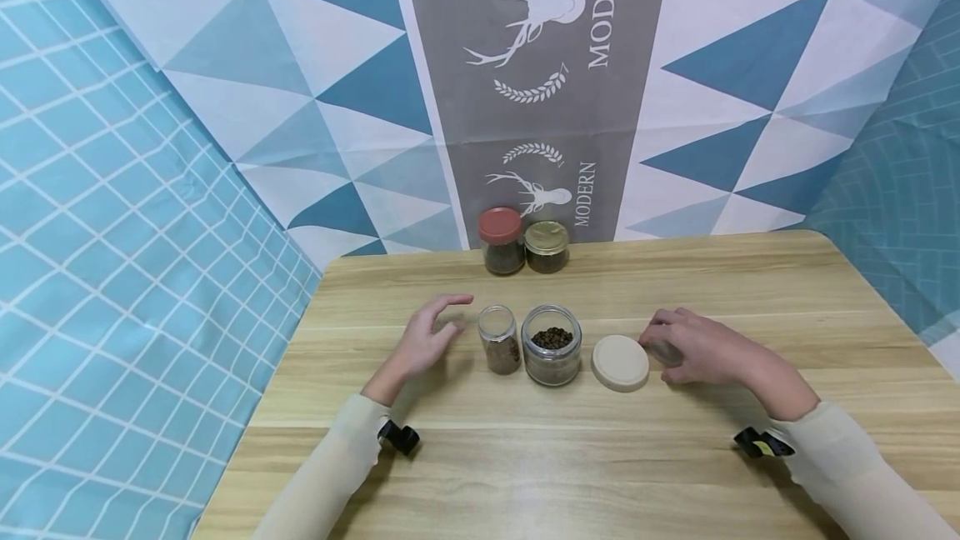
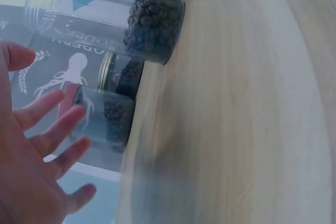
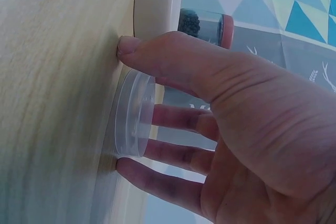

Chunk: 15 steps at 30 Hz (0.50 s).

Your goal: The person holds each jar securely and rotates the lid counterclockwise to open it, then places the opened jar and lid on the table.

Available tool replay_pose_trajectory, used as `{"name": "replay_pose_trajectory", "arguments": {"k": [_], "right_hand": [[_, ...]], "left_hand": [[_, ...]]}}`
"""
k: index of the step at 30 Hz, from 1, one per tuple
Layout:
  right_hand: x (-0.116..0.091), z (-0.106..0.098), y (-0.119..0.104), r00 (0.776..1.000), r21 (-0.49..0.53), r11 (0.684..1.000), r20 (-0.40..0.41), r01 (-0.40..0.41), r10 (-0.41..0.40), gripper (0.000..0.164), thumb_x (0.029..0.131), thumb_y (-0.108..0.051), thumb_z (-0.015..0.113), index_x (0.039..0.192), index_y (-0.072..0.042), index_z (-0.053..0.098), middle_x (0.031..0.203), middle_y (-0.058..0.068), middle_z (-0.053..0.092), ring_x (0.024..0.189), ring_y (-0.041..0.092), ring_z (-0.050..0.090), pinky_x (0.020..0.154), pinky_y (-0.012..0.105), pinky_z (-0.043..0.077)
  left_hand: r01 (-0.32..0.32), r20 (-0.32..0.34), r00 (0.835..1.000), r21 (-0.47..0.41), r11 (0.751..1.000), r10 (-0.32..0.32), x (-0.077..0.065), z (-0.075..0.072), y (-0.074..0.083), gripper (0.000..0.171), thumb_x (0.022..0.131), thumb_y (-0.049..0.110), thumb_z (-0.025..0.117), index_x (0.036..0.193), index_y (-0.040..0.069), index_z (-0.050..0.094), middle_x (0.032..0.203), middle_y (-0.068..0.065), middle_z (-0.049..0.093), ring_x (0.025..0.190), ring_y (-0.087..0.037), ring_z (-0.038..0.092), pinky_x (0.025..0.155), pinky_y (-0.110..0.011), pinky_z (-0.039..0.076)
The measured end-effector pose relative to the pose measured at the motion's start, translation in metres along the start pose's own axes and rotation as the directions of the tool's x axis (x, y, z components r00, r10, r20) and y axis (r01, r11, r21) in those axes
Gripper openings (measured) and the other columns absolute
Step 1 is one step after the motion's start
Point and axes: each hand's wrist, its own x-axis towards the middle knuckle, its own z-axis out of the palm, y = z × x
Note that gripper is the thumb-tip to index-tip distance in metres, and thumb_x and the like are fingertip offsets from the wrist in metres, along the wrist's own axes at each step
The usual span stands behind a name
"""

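Observation:
A tall narrow glass jar and a wider open glass jar stand side by side, both uncapped, with dark pellets inside. My left hand hovers left of the narrow jar, fingers spread and apart from it; in the left wrist view that jar is just beyond the thumb. To the right, my right hand curls its thumb and fingers round the rim of a clear plastic lid low on the table. Directly left of that hand lies a round beige lid.
Behind the open jars stand a red-lidded jar and a gold-lidded jar, near the back edge of the wooden table. A patterned cloth hangs behind the table. Each wrist wears a small black camera.

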Motion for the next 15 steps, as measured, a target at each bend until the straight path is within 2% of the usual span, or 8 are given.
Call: {"name": "replay_pose_trajectory", "arguments": {"k": [3,5,10,15], "right_hand": [[0.0003,0.0004,-0.0002,1.000,-0.001,1.000,0.000,-0.003,0.003,0.047,0.081,-0.023,0.101,0.124,-0.020,0.082,0.123,0.001,0.073,0.113,0.028,0.067,0.096,0.055,0.062],[0.0003,0.0005,-0.0004,1.000,0.000,1.000,0.001,-0.006,0.006,0.047,0.081,-0.023,0.101,0.124,-0.020,0.082,0.123,0.001,0.072,0.113,0.028,0.067,0.096,0.055,0.062],[-0.0007,0.0005,-0.0006,1.000,0.005,1.000,0.001,-0.010,0.010,0.047,0.081,-0.023,0.101,0.124,-0.020,0.082,0.124,0.002,0.072,0.113,0.028,0.066,0.095,0.054,0.062],[-0.0005,-0.0005,-0.0009,1.000,0.003,1.000,0.001,-0.006,0.006,0.046,0.081,-0.023,0.100,0.124,-0.020,0.082,0.124,0.002,0.072,0.113,0.028,0.066,0.095,0.054,0.062]], "left_hand": [[0.020,-0.029,0.999,0.084,0.996,-0.018,-0.0001,-0.0010,-0.0015,0.050,0.104,0.013,0.068,0.154,0.006,0.065,0.161,-0.020,0.065,0.156,-0.046,0.055,0.133,-0.070,0.038],[0.013,-0.046,0.999,0.140,0.990,-0.007,0.0001,-0.0012,-0.0017,0.052,0.103,0.019,0.071,0.154,0.008,0.065,0.161,-0.019,0.065,0.155,-0.046,0.055,0.132,-0.072,0.038],[-0.003,-0.066,0.998,0.288,0.958,0.023,-0.0003,-0.0002,-0.0016,0.060,0.098,0.035,0.074,0.153,0.012,0.066,0.161,-0.018,0.065,0.156,-0.043,0.055,0.129,-0.075,0.036],[-0.002,-0.074,0.997,0.343,0.939,0.029,-0.0008,0.0014,-0.0040,0.062,0.097,0.040,0.074,0.153,0.014,0.068,0.161,-0.018,0.065,0.155,-0.043,0.056,0.124,-0.074,0.039]]}}
